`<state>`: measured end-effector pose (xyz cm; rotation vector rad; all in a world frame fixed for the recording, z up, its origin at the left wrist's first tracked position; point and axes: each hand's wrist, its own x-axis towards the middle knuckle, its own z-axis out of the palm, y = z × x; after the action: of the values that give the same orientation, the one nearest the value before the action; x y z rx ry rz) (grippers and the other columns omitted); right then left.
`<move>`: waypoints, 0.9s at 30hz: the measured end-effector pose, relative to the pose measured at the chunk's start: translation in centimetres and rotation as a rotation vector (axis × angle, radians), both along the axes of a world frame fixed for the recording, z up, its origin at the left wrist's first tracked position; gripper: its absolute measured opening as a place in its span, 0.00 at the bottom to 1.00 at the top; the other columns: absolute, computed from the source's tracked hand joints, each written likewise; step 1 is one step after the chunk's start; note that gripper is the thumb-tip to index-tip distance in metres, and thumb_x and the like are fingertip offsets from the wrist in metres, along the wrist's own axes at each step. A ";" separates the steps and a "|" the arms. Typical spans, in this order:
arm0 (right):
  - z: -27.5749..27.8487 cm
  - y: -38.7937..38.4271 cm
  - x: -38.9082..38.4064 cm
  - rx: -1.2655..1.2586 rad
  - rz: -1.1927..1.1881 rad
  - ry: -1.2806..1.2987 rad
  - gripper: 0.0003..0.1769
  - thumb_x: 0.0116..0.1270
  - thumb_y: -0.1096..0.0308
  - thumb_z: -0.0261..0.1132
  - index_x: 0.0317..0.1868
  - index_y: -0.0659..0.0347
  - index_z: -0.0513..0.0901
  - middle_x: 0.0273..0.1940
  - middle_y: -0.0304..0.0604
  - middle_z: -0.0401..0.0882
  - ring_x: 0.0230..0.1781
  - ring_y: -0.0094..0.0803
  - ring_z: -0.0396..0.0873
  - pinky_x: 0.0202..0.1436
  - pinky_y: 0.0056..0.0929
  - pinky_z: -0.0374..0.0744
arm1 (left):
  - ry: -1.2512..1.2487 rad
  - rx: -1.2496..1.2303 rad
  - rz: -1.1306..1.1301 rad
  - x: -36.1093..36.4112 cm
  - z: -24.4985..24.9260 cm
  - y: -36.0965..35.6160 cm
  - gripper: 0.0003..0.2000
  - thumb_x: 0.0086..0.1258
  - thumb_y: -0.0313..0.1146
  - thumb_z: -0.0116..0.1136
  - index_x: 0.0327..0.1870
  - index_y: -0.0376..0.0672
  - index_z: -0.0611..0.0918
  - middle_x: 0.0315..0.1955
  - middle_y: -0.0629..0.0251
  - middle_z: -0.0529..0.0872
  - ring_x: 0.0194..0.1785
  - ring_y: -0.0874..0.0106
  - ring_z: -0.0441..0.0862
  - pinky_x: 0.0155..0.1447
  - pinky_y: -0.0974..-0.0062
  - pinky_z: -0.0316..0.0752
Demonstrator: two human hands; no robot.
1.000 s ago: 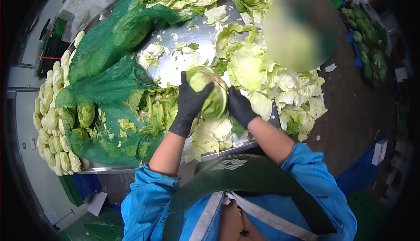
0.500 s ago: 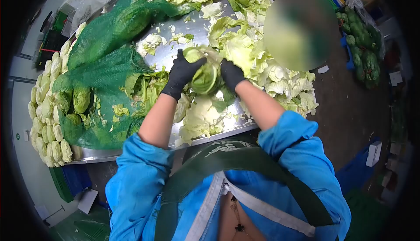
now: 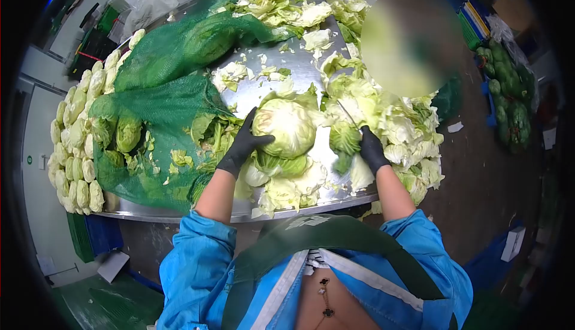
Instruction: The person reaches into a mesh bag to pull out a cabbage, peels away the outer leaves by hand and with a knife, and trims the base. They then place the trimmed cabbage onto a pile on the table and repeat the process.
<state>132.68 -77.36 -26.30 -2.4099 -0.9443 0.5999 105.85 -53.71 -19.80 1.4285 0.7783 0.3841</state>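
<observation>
My left hand (image 3: 244, 141), in a black glove, grips the left side of a pale green cabbage head (image 3: 285, 127), thumb laid across its front and fingers along its edge. The cabbage's whitish face is turned up. To its right, my gloved right hand (image 3: 372, 149) is closed round a knife, whose thin blade (image 3: 347, 114) points up and left. A curled green leaf (image 3: 345, 139) lies right beside the right fingers. Loose pale leaves (image 3: 287, 193) are spread below the cabbage on the metal table (image 3: 254, 92).
A green mesh bag (image 3: 162, 111) with cabbages covers the table's left part. Trimmed cabbages (image 3: 78, 150) are stacked along the left edge. Leaves (image 3: 413, 132) pile up on the right. Filled mesh bags (image 3: 509, 102) stand on the floor at far right.
My hands have moved apart, the right one leaving the cabbage and going right with the knife. The cabbage now shows its pale face upward. The camera view has shifted.
</observation>
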 end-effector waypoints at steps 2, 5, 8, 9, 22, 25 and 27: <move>-1.6 -1.4 2.4 -0.002 -0.063 -0.070 0.13 0.61 0.68 0.58 0.44 0.59 0.68 0.35 0.58 0.79 0.39 0.56 0.77 0.40 0.48 0.73 | -0.024 0.076 -0.062 1.0 1.0 0.7 0.49 0.41 0.22 0.72 0.69 0.43 0.58 0.58 0.60 0.72 0.60 0.69 0.70 0.63 0.73 0.66; -4.5 -6.3 6.9 0.134 -0.154 -0.177 0.16 0.60 0.67 0.59 0.48 0.58 0.69 0.36 0.58 0.79 0.39 0.55 0.78 0.40 0.47 0.74 | 0.058 0.124 -0.403 2.1 4.2 1.2 0.49 0.40 0.21 0.72 0.69 0.46 0.60 0.60 0.61 0.71 0.61 0.70 0.69 0.64 0.73 0.64; -2.4 -6.5 9.2 -0.006 -0.434 0.091 0.13 0.59 0.67 0.58 0.45 0.57 0.74 0.33 0.54 0.79 0.35 0.51 0.78 0.38 0.45 0.75 | 0.125 0.248 -0.531 3.9 2.3 1.0 0.47 0.43 0.22 0.72 0.69 0.46 0.59 0.59 0.59 0.72 0.60 0.70 0.70 0.63 0.73 0.65; -1.4 -5.4 9.5 -0.016 -0.431 -0.109 0.12 0.59 0.68 0.57 0.44 0.56 0.76 0.32 0.52 0.79 0.33 0.49 0.78 0.37 0.43 0.75 | 0.156 0.082 -0.473 4.9 2.5 0.8 0.46 0.45 0.24 0.72 0.69 0.44 0.59 0.59 0.58 0.72 0.59 0.69 0.71 0.63 0.73 0.66; 1.3 4.6 -8.4 0.339 0.025 0.058 0.26 0.66 0.49 0.55 0.54 0.62 0.74 0.35 0.56 0.78 0.36 0.51 0.77 0.40 0.42 0.75 | -0.024 0.213 -0.115 2.9 -3.6 -4.0 0.50 0.41 0.35 0.76 0.67 0.36 0.57 0.61 0.53 0.66 0.63 0.64 0.67 0.65 0.68 0.64; 2.1 5.4 -7.5 0.336 0.066 0.085 0.24 0.67 0.50 0.54 0.47 0.64 0.78 0.36 0.58 0.79 0.38 0.53 0.77 0.44 0.43 0.74 | -0.185 0.110 -0.047 1.3 -2.4 -5.4 0.51 0.42 0.34 0.76 0.68 0.37 0.56 0.61 0.54 0.66 0.64 0.64 0.66 0.66 0.69 0.62; 2.8 6.0 -8.1 0.429 0.014 0.082 0.23 0.67 0.49 0.54 0.41 0.64 0.79 0.35 0.57 0.79 0.37 0.52 0.77 0.42 0.43 0.74 | -0.175 0.133 -0.069 0.8 -2.7 -5.0 0.51 0.42 0.33 0.76 0.69 0.38 0.54 0.61 0.55 0.66 0.64 0.64 0.65 0.67 0.68 0.61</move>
<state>124.54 -71.37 -23.46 -1.9858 -0.9465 0.4432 106.62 -58.71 -22.49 1.5191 0.5689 0.5076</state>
